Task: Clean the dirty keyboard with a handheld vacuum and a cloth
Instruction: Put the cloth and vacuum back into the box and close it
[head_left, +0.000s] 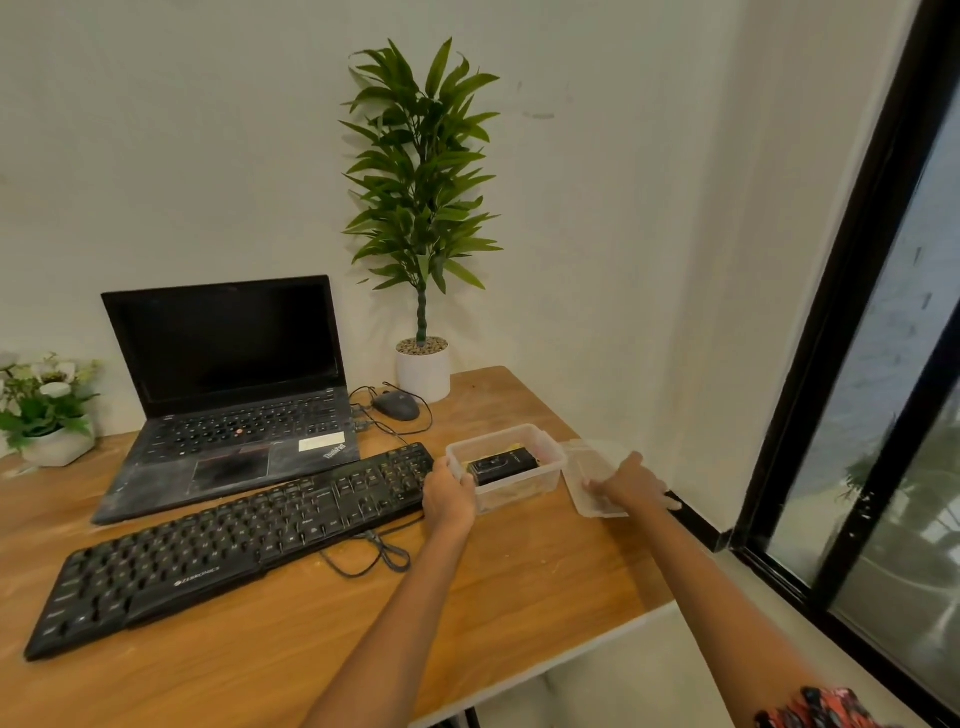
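My left hand (449, 500) curls its grip round the near left corner of a clear plastic box (540, 457) on the table (519, 582). Inside lies a black handheld vacuum (501, 466). My right hand (631, 486) holds the box's clear lid (589, 470), just right of the box. The dusty keyboard (239, 540) lies left of the box, in front of the laptop (228, 395).

Two bare forearms; the right arm (737, 587) wears a patterned sleeve (815, 709) (red, black).
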